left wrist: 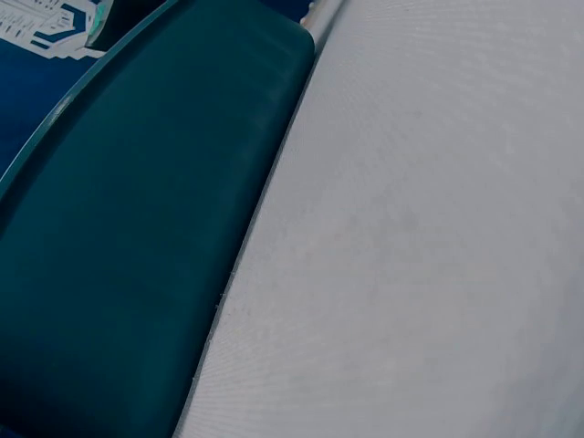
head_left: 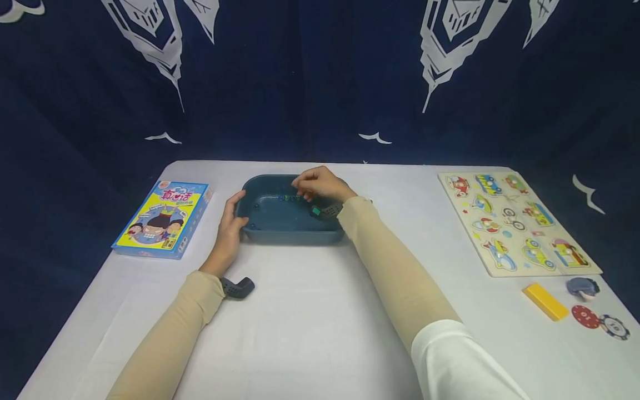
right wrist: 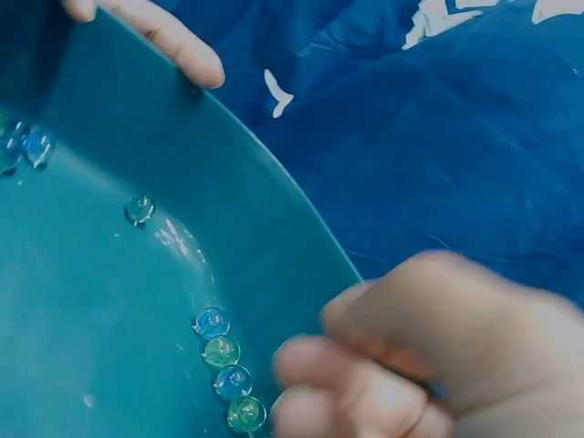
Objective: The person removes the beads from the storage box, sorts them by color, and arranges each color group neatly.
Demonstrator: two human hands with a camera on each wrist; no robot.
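A dark teal plastic basin (head_left: 295,238) stands on the white table, with several blue and green glass marbles (right wrist: 221,351) on its floor. Most of the marbles lined up in the right wrist view lie against the wall. My left hand (head_left: 231,226) holds the basin's left side, its fingers (right wrist: 196,59) showing at the rim in the right wrist view. Above the right part of the basin is my right hand (head_left: 322,183), with curled fingers close to the marble row. Whether a marble sits between its fingertips is hidden.
A blue and yellow card-game box (head_left: 160,219) lies on the left. On the right are a wooden picture puzzle board (head_left: 515,222), a yellow block (head_left: 545,301), a small grey-blue object (head_left: 583,287), a red chip (head_left: 585,316) and a black-and-white chip (head_left: 614,327). Dark blue cloth (head_left: 300,83) hangs behind.
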